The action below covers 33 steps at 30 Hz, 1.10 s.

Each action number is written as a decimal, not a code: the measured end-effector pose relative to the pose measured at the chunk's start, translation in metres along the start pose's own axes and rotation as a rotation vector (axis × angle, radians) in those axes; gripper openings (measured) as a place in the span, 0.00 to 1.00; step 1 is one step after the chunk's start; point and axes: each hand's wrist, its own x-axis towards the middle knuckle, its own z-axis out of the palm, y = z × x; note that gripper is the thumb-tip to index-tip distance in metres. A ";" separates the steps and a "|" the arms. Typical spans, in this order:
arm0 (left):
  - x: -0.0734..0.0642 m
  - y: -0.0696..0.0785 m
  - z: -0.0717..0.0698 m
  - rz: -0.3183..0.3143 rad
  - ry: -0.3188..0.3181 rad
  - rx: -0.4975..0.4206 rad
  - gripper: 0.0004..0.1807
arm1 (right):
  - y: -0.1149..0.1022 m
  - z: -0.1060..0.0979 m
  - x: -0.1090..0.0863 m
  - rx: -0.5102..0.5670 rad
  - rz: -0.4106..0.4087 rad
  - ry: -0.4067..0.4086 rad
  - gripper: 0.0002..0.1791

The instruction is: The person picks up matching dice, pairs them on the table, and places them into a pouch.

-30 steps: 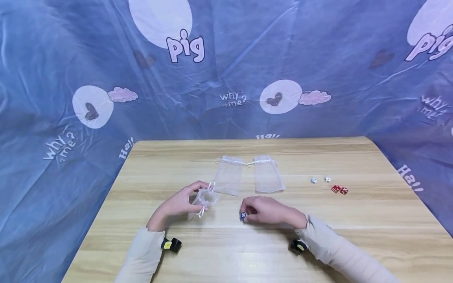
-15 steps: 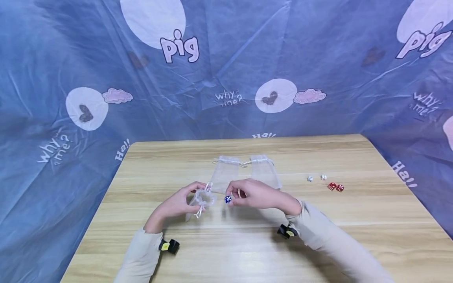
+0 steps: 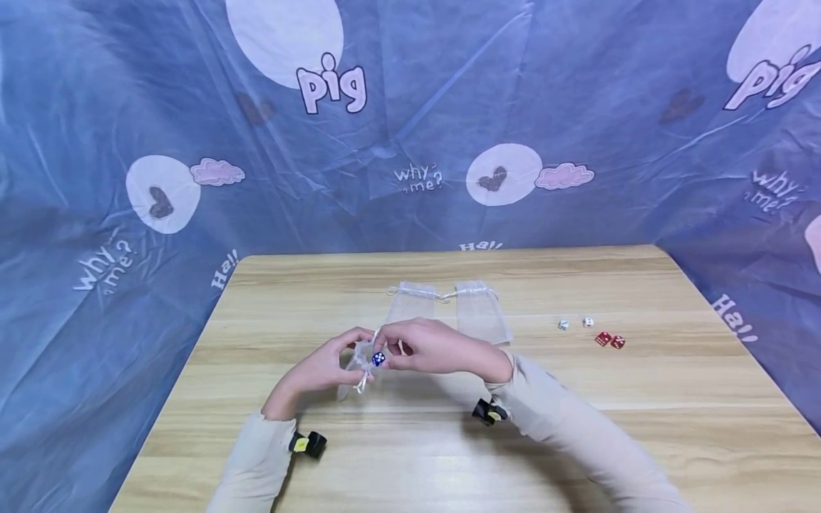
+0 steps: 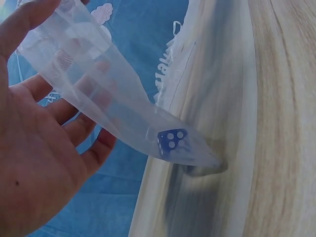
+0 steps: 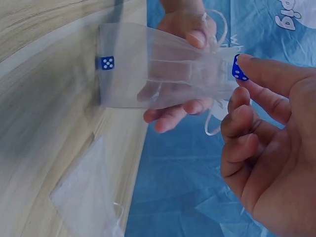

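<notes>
My left hand holds a sheer white drawstring bag near its mouth, thumb and fingers on either side. The bag hangs upright, its bottom at the table. Inside, at the bottom, lies one blue die with white pips. Between thumb and fingertip, my right hand pinches a second blue die. In the right wrist view that die is right at the bag's open mouth. The other fingers of the right hand are loosely bent.
Two more sheer bags lie flat behind the hands, a left one partly covered by my right hand and a right one. To the right on the wooden table are two white dice and two red dice.
My right hand has lifted the blue die from near the tabletop and carried it left to the bag's mouth. My left hand and the bag have stayed nearly still.
</notes>
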 end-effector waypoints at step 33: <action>-0.001 -0.004 -0.005 0.018 0.010 0.016 0.23 | 0.015 0.002 0.009 -0.003 0.070 0.083 0.14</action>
